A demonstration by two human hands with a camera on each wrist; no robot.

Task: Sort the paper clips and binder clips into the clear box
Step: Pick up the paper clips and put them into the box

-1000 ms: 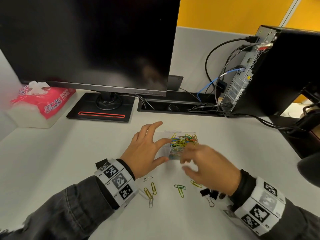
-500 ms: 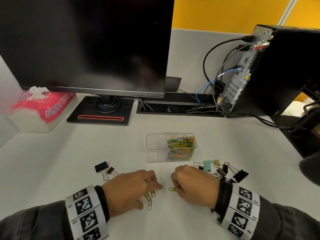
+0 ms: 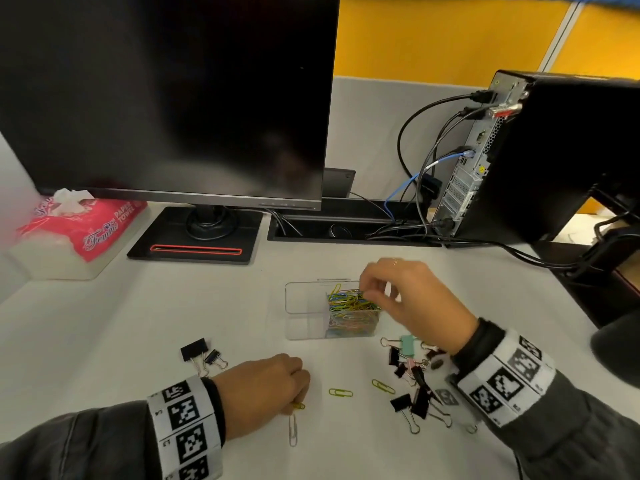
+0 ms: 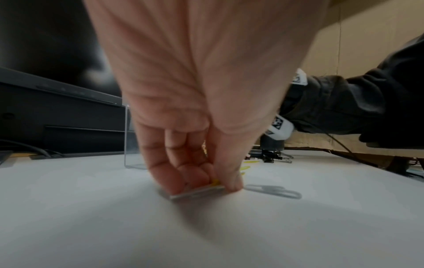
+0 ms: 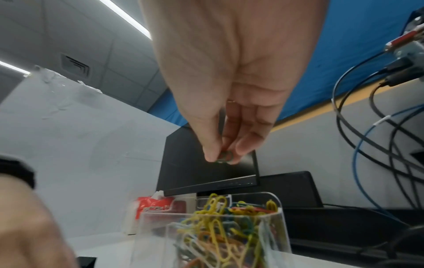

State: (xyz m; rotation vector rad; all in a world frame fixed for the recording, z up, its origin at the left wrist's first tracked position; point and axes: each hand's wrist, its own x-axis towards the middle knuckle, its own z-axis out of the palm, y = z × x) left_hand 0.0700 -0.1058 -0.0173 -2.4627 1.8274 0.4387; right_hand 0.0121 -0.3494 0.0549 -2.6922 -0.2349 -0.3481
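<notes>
The clear box [image 3: 302,311] stands mid-table; its right compartment is heaped with coloured paper clips [image 3: 351,303] and its left one looks empty. Just above the heap, my right hand [image 3: 366,293] pinches a small greenish paper clip [image 5: 223,156] over the box [image 5: 281,224]. Near the front, my left hand [image 3: 297,405] pinches a silver paper clip [image 4: 197,192] and a yellow one [image 4: 215,182] against the table. Another silver clip [image 3: 293,429] lies beside it. Two yellow-green clips [image 3: 340,392] lie loose between my hands. A pile of binder clips [image 3: 412,372] sits under my right wrist.
Two black binder clips [image 3: 200,353] lie at the left front. A monitor [image 3: 173,98] on its stand fills the back, a pink tissue pack [image 3: 83,223] sits at the left, and a PC tower [image 3: 554,157] with cables [image 3: 412,188] stands at the right.
My right hand has lifted from the table front up to above the box's right compartment, carrying a clip. The left hand stays low at the front, pinching clips.
</notes>
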